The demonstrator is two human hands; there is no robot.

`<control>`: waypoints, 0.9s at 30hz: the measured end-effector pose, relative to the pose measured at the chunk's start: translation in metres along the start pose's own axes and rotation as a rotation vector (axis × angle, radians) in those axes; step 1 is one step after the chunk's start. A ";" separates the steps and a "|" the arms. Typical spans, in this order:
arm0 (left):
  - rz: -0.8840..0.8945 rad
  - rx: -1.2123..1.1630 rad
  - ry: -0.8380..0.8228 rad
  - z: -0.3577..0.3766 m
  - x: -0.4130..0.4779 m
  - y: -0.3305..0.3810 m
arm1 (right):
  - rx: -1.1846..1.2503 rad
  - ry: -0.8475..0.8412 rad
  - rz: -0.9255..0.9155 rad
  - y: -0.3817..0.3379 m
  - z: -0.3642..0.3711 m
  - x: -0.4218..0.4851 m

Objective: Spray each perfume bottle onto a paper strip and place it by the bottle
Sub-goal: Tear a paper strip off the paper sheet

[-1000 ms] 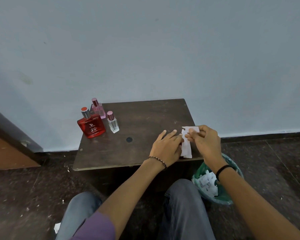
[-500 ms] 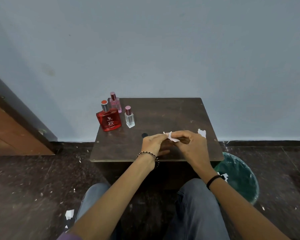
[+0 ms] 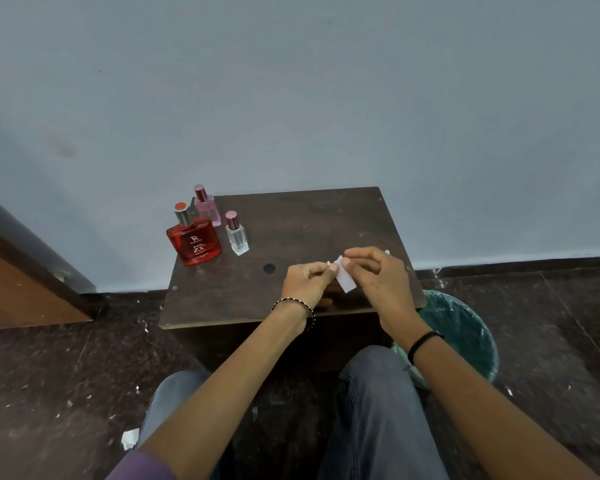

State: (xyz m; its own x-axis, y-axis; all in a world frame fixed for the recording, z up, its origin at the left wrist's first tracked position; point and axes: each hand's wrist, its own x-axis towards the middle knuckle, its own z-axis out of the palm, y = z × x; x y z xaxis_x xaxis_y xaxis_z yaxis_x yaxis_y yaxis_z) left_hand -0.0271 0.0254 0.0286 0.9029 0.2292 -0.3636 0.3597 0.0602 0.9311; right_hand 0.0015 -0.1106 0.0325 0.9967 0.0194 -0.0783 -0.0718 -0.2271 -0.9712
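Three perfume bottles stand at the far left corner of a small dark wooden table (image 3: 302, 216): a wide red bottle (image 3: 195, 243), a pink bottle (image 3: 207, 206) behind it, and a small clear bottle (image 3: 237, 235) to its right. Above the table's near right part, my left hand (image 3: 307, 280) and my right hand (image 3: 374, 271) both pinch a small white paper strip (image 3: 344, 279) between their fingertips. A scrap of white paper (image 3: 387, 252) peeks out behind my right hand.
A green bin (image 3: 465, 334) with a plastic liner stands on the floor right of the table. A wooden door (image 3: 18, 292) is at the left. The wall runs close behind the table. Paper bits litter the dark floor. My knees are under the table's front edge.
The hands lifted the paper off the table's right edge and brought it toward the middle. The piece between the fingers is now smaller, and a scrap stays behind on the table.
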 end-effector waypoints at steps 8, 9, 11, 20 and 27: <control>-0.024 -0.017 0.040 0.021 0.010 -0.006 | -0.132 0.239 0.072 0.016 -0.038 0.025; -0.024 -0.024 0.044 0.020 0.011 -0.006 | -0.199 0.233 0.048 0.018 -0.043 0.028; -0.015 -0.042 0.057 0.017 0.012 -0.008 | -0.305 0.205 -0.009 0.022 -0.050 0.032; 0.025 -0.114 0.106 -0.003 0.015 -0.010 | -0.467 0.192 -0.190 0.018 -0.042 0.034; 0.041 -0.177 0.168 -0.025 0.009 -0.007 | -0.404 -0.109 -0.237 -0.007 0.007 0.016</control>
State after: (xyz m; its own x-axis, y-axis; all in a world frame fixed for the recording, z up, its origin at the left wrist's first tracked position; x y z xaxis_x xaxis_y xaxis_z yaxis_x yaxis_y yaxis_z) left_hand -0.0276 0.0514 0.0196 0.8589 0.3920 -0.3294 0.2632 0.2139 0.9407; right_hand 0.0177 -0.1016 0.0361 0.9728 0.2132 0.0909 0.1985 -0.5638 -0.8017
